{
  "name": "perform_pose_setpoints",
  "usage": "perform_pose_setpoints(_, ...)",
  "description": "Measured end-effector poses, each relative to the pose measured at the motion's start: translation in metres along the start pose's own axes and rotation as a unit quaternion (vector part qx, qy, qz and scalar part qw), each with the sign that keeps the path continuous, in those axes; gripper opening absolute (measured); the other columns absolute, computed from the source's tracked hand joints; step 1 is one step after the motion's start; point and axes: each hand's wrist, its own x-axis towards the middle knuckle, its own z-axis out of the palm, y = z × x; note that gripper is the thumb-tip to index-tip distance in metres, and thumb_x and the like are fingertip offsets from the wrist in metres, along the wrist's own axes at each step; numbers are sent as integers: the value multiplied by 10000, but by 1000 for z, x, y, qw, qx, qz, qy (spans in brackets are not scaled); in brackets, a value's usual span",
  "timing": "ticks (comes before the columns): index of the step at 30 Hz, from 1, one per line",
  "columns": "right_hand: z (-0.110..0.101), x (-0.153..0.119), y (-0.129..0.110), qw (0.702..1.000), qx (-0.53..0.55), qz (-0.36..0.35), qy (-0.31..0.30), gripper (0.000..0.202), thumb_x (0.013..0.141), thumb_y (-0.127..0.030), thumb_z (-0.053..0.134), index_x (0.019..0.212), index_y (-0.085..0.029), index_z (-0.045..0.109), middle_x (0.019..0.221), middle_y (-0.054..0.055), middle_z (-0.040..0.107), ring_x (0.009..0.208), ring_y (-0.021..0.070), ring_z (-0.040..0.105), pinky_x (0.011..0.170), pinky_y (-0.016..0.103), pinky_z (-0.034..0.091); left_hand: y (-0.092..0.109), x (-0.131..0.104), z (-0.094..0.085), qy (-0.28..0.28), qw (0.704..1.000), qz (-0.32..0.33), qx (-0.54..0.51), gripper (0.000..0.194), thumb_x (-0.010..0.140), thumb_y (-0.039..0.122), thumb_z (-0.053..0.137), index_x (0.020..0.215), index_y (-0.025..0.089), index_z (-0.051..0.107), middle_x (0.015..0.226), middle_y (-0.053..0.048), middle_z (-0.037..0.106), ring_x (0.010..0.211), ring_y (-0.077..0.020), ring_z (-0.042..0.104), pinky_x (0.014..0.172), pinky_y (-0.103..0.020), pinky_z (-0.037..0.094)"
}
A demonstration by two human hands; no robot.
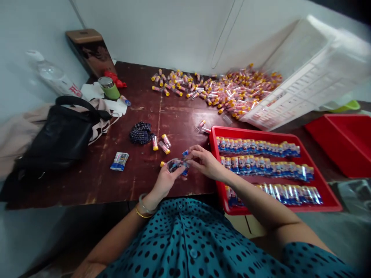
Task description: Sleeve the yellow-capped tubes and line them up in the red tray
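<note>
Over the table's near edge, my left hand [165,180] is closed on a small clear plastic packet with blue print [177,165], its thumb lying across it. My right hand [205,163] pinches at the packet's upper right, where a blue corner shows; exactly what its fingertips grip is too small to tell. A yellow cap [162,164] peeks out beside the left fingers. Just beyond lie a few clear tubes with yellow caps [164,148] and a dark patterned cloth bundle [141,133]. A stack of flat blue-and-white packets [119,161] rests to the left.
On my right, a red tray [257,134] holds rows of filled blue packets. Many yellow-capped tubes [232,92] are heaped at the back against a tilted white basket [307,77]. A black bag [55,135], green-sided jar [109,88] and plastic bottle [53,75] stand left. A red bin [344,143] sits far right.
</note>
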Motion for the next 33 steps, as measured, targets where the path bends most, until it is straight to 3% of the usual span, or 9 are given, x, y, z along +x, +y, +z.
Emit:
perform_pose_setpoints(5,-10,-8,4,999,17,-22,-18,163,963,-236,542,1018,-192,689,1126,98,582,1079,198,597,962,356,495,-1,-2,-8,-48,993,-8,112,290,697,379,818,701,145,648,618,16,636,544,-115,572,534,-247,494)
perform_pose_setpoints(8,-15,-13,7,998,63,-6,32,252,997,-247,475,1171,-204,653,1205,102,604,1158,199,584,1025,372,461,-4,0,-15,-65,986,4,155,304,687,354,831,623,152,613,546,40,574,483,-81,480,495,-225,396)
perform_pose_setpoints(12,-27,-18,7,965,218,91,113,284,945,-376,596,1176,-209,595,1061,49,670,943,158,646,872,304,531,-9,4,-21,-94,987,-23,126,325,618,316,878,610,156,595,553,43,568,483,-80,470,479,-224,360)
perform_pose_setpoints(15,-38,-23,5,943,294,121,97,281,917,-423,632,1084,-199,602,963,25,669,802,123,633,768,259,539,-7,6,-20,-113,988,-65,83,339,589,300,895,629,155,592,588,34,589,502,-81,491,482,-222,377)
perform_pose_setpoints(20,-42,-32,-1,975,182,80,104,214,979,-350,517,991,-195,664,1063,60,630,907,148,622,843,302,530,2,5,-11,-103,984,-145,29,396,521,278,922,686,152,585,630,31,604,529,-99,559,456,-211,365)
perform_pose_setpoints(23,-28,-35,-4,995,57,31,80,157,940,-293,571,939,-196,695,1135,84,583,1038,194,600,936,358,504,3,3,-6,-91,983,-153,32,396,534,278,912,719,156,584,627,34,607,530,-109,580,446,-210,368)
perform_pose_setpoints(26,-12,-34,-4,999,35,11,38,111,907,-286,629,928,-193,686,1150,94,575,1041,204,605,944,369,506,2,1,-2,-95,984,-143,56,356,590,296,887,748,155,600,640,21,628,543,-117,588,445,-214,378)
perform_pose_setpoints(30,-16,-32,7,987,56,56,140,188,934,-320,597,823,-182,659,1056,78,601,948,182,613,859,336,525,1,-1,-5,-124,983,-115,68,293,640,298,865,710,150,623,638,12,627,546,-107,555,469,-219,388)
perform_pose_setpoints(33,-34,-34,12,964,145,98,201,203,943,-382,582,958,-199,667,1093,67,599,807,138,611,744,301,540,1,-1,-10,-156,979,-103,79,289,623,303,877,652,149,634,613,18,596,531,-92,501,481,-222,376)
